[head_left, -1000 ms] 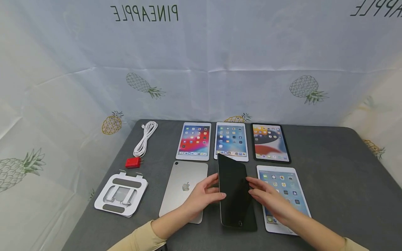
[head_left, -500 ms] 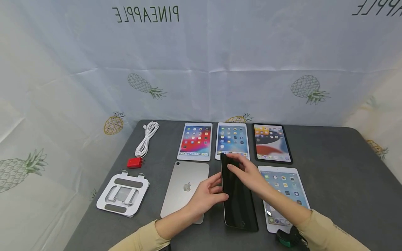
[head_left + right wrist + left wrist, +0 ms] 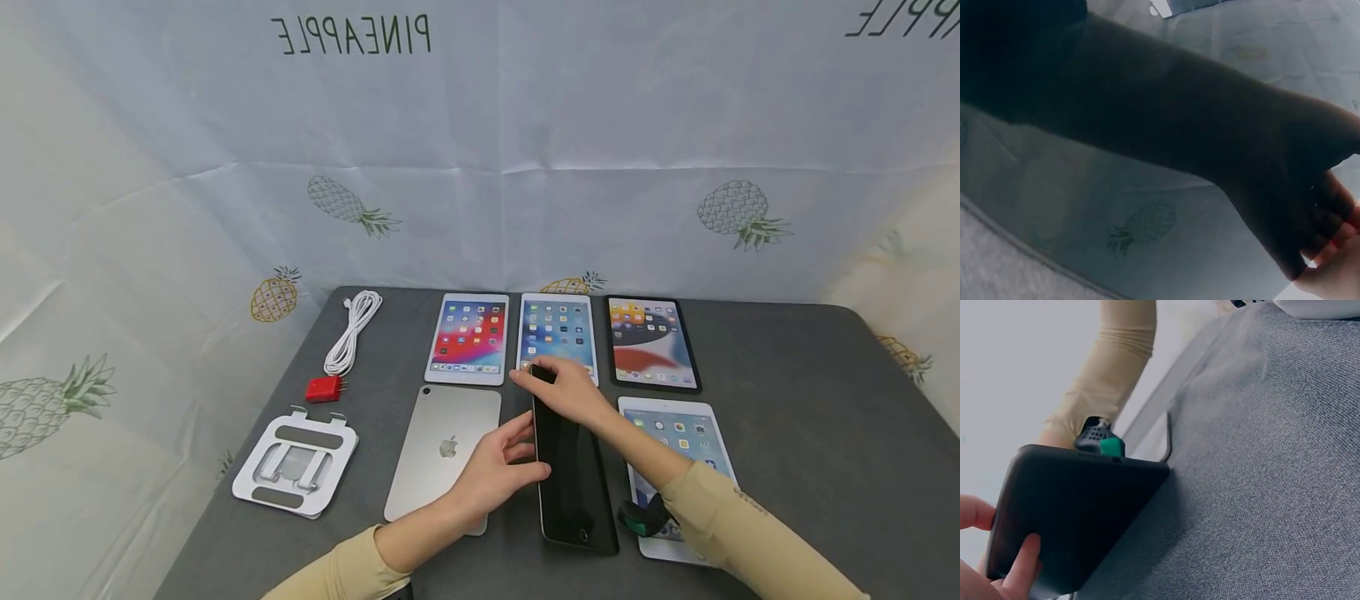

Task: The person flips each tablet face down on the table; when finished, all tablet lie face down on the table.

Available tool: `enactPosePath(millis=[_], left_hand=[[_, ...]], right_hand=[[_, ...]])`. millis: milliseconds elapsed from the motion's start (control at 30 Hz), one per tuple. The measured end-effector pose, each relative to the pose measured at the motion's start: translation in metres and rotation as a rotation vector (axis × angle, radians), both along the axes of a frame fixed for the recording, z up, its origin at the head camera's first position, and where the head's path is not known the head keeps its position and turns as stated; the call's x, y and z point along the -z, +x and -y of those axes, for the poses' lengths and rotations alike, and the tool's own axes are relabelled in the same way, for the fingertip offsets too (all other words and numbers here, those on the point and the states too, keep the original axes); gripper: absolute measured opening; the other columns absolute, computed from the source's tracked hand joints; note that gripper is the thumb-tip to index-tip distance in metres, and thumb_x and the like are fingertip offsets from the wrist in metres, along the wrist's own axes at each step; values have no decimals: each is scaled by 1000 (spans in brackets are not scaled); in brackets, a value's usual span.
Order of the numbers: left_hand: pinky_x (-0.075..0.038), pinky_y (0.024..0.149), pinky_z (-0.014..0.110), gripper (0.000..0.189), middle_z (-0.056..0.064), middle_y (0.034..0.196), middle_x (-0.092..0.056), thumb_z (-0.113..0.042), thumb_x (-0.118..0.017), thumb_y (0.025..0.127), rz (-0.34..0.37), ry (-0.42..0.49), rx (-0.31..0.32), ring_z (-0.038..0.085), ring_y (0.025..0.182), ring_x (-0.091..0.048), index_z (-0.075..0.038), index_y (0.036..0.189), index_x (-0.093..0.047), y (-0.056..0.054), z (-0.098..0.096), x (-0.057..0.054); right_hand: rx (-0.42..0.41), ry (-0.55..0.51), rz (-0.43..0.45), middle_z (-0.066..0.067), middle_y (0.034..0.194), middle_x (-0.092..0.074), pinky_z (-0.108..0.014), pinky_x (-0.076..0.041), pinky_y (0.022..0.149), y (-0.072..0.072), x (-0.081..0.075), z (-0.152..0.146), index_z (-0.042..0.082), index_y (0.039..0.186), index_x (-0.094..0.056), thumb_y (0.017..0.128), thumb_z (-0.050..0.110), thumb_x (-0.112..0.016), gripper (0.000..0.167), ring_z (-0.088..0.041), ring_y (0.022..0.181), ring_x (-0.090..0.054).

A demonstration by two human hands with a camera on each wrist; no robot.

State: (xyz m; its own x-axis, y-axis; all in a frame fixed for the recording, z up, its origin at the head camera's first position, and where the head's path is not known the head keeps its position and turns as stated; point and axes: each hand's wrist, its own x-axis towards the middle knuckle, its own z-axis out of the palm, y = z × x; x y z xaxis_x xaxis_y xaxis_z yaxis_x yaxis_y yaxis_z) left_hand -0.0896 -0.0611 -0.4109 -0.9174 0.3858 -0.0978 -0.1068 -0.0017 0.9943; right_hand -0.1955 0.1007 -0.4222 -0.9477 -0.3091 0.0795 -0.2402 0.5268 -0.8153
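– Up from beside the screen's right edge a second ago, the right hand (image 3: 570,393) is now lying over the far end of the black tablet (image 3: 573,487)

– And in the head view, how is the left hand (image 3: 498,468) sitting against it?

– It is gripping the left long edge, thumb on the screen. The tablet is lying to the right of that grip, tilting, left edge rising off the desk (image 3: 810,433), long axis running near to far. From the right hand it is stretching back towards the person. Left is holding nearer its middle, right is touching or nearly touching its far left corner; whether the right grip is pinching, I cannot tell

– What are you counting there?

– Six tablets: the black one, a silver tablet (image 3: 427,446) lying face down, a white tablet (image 3: 678,433) at the right, and three in the far row: a red-screened tablet (image 3: 468,337), a blue-screened tablet (image 3: 555,329), a black-framed tablet (image 3: 651,342). One white cable (image 3: 352,333), one red charger (image 3: 324,389) and one folding stand (image 3: 313,469) are lying leftmost

– And the left wrist view?

– It is showing the black tablet's back, a finger pressing there, one wrist strap (image 3: 1099,436) showing beyond

– Right wrist?

– Part of a hand is showing at lower right; the dark arm seems to be mirroring in the glossy screen, so that view isn't settling the right grip
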Motion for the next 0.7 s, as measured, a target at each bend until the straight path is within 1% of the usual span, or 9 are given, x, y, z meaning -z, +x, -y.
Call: enactPosePath(millis=[67, 100, 200, 267, 333, 400, 500, 600, 700], left_hand=[[-51, 93, 41, 69, 24, 142, -47, -1, -65, 87, -18, -28, 1, 37, 119, -56, 6, 148, -33, 0, 0, -1], [-51, 93, 41, 69, 24, 142, -47, -2, -65, 87, -26, -37, 4, 37, 120, -56, 6, 148, -33, 0, -1, -1], [-51, 93, 38, 68, 24, 142, -47, -6, -66, 88, -56, -52, 10, 37, 122, -54, 5, 147, -34, 0, -2, -2], [-52, 91, 34, 68, 21, 142, -49, -8, -67, 89, -104, -52, 22, 36, 122, -54, 4, 148, -35, -1, -3, -1], [-52, 90, 29, 68, 17, 143, -49, -12, -68, 90, -183, -63, 37, 34, 124, -54, 0, 149, -35, -1, -4, 1], [-51, 90, 26, 69, 13, 146, -47, -16, -68, 92, -286, -84, 53, 31, 126, -52, -3, 150, -34, -1, -5, 3], [-48, 95, 27, 72, 5, 153, -38, -22, -68, 92, -430, -134, 66, 24, 133, -46, -9, 153, -31, 0, -7, 6], [-42, 104, 36, 78, 0, 160, -24, -28, -69, 90, -547, -198, 97, 19, 141, -32, -14, 155, -27, 2, -9, 8], [-34, 109, 48, 90, 0, 163, -10, -31, -74, 85, -663, -272, 163, 19, 147, -18, -16, 157, -21, 4, -11, 10]], right_hand=[[-1, -17, 35, -1, 75, -58, -32, -41, 59, -1, 1, 0, 13, 92, -66, 92, 41, -64, 29, -19, 70, -54], [1, -27, 49, -2, 74, -56, -32, -41, 58, -1, 1, 0, 12, 91, -65, 93, 39, -64, 27, -19, 68, -53], [16, -67, 87, -3, 76, -56, -32, -41, 59, -1, 2, -1, 11, 92, -65, 93, 33, -62, 22, -20, 69, -52], [29, -104, 108, -5, 79, -56, -33, -41, 61, -1, 2, -2, 10, 93, -64, 93, 30, -62, 20, -21, 71, -51], [43, -158, 130, -7, 84, -58, -33, -42, 64, -1, 2, -4, 8, 94, -64, 93, 28, -62, 20, -22, 75, -52], [49, -224, 152, -9, 88, -58, -34, -42, 67, -2, 2, -5, 6, 94, -64, 93, 26, -62, 20, -22, 78, -51], [50, -302, 167, -9, 87, -57, -32, -41, 66, -2, 3, -9, 1, 96, -63, 94, 22, -62, 21, -21, 78, -50], [39, -359, 168, -7, 82, -52, -30, -41, 63, -2, 4, -12, -5, 96, -59, 95, 20, -60, 25, -21, 75, -48], [30, -393, 161, -6, 78, -50, -30, -39, 63, -1, 4, -15, -8, 93, -55, 95, 20, -59, 28, -27, 74, -48]])
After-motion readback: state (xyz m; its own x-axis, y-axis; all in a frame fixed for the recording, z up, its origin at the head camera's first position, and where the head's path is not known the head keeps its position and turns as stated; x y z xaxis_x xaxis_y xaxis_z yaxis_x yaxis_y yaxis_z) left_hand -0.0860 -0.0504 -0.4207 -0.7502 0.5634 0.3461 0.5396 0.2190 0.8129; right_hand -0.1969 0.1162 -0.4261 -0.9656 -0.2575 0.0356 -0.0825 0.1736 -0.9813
